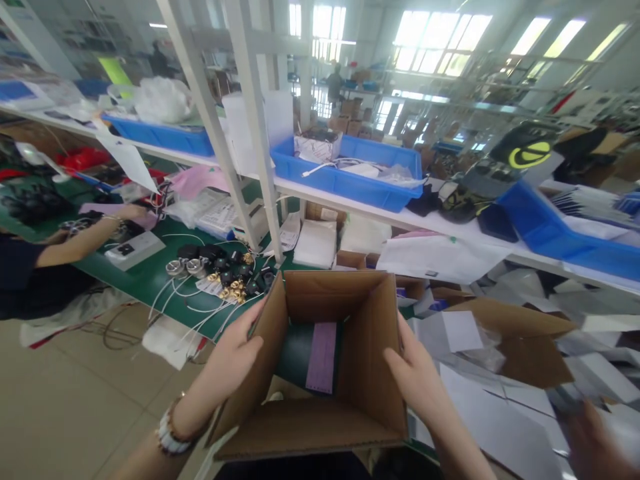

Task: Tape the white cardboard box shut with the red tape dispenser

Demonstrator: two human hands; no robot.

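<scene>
both hands press flat against an open brown cardboard box [320,353] on the green counter [145,277]: left hand [235,353] on its left wall, right hand [413,373] on its right. flaps stand unfolded; a purple slip [321,357] shows through the unclosed bottom.

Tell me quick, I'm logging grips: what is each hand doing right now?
Left hand: open, pressed flat against the left wall of the cardboard box.
Right hand: open, against the box's right wall.
</scene>
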